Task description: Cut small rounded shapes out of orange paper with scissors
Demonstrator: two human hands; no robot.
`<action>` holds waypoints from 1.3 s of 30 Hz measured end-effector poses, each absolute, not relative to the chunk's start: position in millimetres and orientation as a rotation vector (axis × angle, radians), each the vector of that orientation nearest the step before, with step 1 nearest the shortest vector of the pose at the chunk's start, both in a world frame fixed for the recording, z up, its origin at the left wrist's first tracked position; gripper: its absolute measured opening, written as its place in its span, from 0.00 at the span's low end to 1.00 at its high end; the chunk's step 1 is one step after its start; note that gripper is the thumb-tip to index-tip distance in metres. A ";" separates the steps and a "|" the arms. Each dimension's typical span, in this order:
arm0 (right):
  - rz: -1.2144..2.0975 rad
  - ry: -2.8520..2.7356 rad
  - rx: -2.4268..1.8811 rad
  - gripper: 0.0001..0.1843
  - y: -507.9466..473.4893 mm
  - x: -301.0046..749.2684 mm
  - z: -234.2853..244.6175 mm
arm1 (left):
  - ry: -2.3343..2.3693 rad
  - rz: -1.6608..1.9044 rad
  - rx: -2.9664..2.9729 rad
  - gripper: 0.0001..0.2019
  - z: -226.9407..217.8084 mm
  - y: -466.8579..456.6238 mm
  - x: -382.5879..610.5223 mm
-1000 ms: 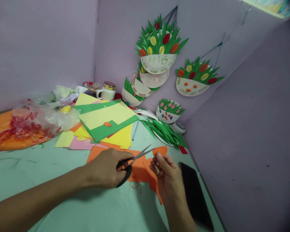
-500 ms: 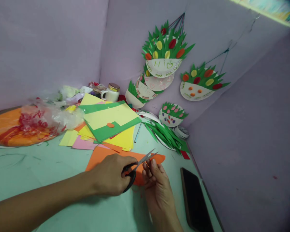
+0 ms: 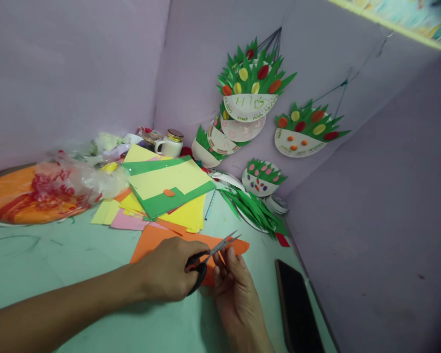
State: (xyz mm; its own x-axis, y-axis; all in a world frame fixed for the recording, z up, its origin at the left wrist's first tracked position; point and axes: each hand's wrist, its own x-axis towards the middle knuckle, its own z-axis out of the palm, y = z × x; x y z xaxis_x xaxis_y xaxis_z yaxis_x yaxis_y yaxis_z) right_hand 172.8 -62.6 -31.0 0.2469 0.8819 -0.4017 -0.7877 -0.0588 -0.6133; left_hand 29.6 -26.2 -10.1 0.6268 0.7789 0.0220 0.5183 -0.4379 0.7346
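Observation:
My left hand (image 3: 167, 269) grips the black handles of a pair of scissors (image 3: 209, 257), whose blades point up and right over a small orange paper piece (image 3: 238, 244). Fingers of my right hand (image 3: 231, 284) pinch that orange piece just right of the blades. Under both hands lies a larger orange paper sheet (image 3: 150, 239) on the pale green table.
A black phone (image 3: 296, 304) lies at the right by the wall. A stack of green and yellow paper (image 3: 167, 189) sits behind, with green paper leaves (image 3: 255, 208), a plastic bag (image 3: 59, 184), a white jar (image 3: 171, 144) and paper-plate crafts (image 3: 250, 88) on the wall.
The orange piece in my right hand has come down lower and flatter toward the table. My right hand drew closer to the scissors. The view shifted slightly.

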 end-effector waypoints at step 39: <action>1.311 -0.212 -0.919 0.14 -59.6 173.0 -28.1 | 0.896 0.475 2.169 0.04 -11.7 -21.4 23.8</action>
